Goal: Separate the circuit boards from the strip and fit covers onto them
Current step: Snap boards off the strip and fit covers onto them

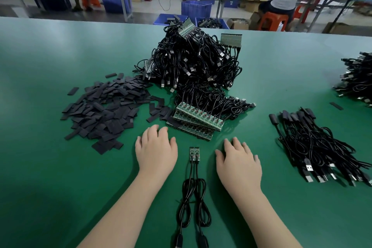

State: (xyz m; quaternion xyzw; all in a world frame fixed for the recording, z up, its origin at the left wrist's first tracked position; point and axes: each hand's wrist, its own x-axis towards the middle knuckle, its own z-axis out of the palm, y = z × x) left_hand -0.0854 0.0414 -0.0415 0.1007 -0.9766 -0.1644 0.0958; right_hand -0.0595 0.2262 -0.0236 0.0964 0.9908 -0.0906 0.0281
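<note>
Two small green circuit boards [194, 154], still joined side by side, lie on the green table between my hands, their black USB cables [194, 201] trailing toward me. My left hand [156, 152] rests flat on the table to their left, holding nothing. My right hand [239, 164] lies flat to their right, also holding nothing. Just beyond my hands sit stacked strips of circuit boards [198, 120] with cables attached. A heap of flat black covers [106, 110] spreads at the left.
A tall tangle of black cables with board strips [193, 62] stands behind the stacked strips. Covered, finished cables [320, 145] lie in a bundle at the right, with another cable pile [357, 78] at the far right edge. A person sits at a bench beyond the table.
</note>
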